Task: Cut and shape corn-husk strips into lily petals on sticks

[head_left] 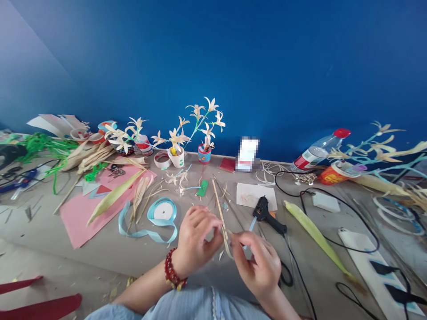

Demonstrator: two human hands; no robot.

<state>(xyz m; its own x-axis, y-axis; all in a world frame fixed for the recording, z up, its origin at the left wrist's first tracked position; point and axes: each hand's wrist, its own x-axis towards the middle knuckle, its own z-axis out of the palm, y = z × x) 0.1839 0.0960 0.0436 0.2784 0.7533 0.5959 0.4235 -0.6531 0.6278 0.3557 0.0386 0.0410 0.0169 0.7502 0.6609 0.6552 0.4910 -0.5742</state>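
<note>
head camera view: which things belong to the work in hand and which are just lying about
Likely belonging:
thin pale curved strip, between left hand and right hand
black glue gun, near the right hand

Seemingly just lying about:
clear plastic bottle with red cap
flat pink paper sheets

Lit softly and fairly brightly, palest at the upper left of the blue wall (213,58), deepening to dark blue across the middle. Shows only faint shadows on the table (106,246). Glints off the clear bottle (318,149). Breaks into coarse blocks over a glaring white screen (248,153). Stretches and bends toward both sides. Blurs slightly at the fingers (202,214).
</note>
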